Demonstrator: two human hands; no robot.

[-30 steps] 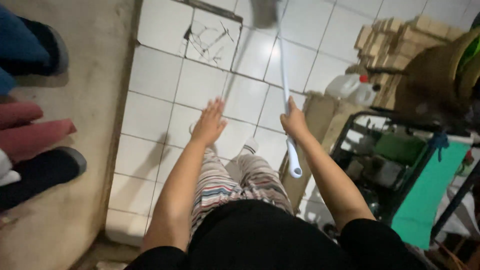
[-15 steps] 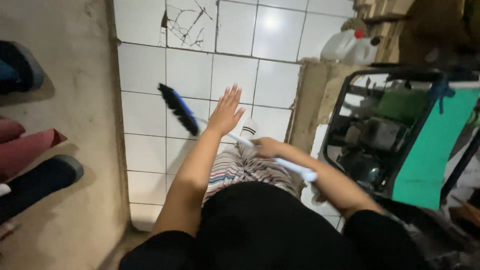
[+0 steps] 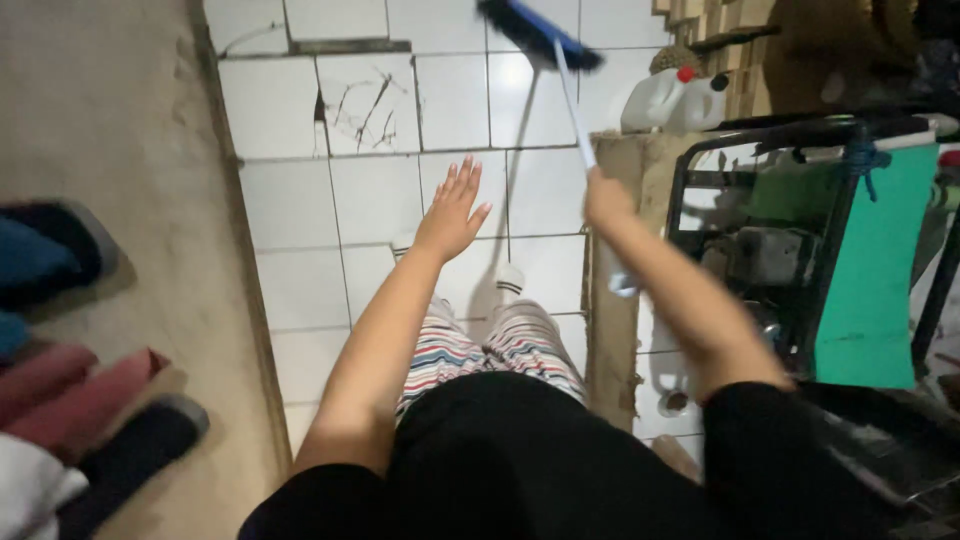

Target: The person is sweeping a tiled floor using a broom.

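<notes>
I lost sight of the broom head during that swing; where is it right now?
In the head view, the blue broom head is at the top edge, over the white tiled floor, left of the white jug; the right hand grips its handle.

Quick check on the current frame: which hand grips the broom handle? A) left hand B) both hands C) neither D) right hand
D: the right hand is closed around the white handle of the broom, whose blue head is up over the white tiled floor, while the left hand is open with fingers spread, touching nothing.

Glossy white ceramic floor tiles (image 3: 380,200), one cracked; smooth plastic broom handle (image 3: 574,105).
</notes>
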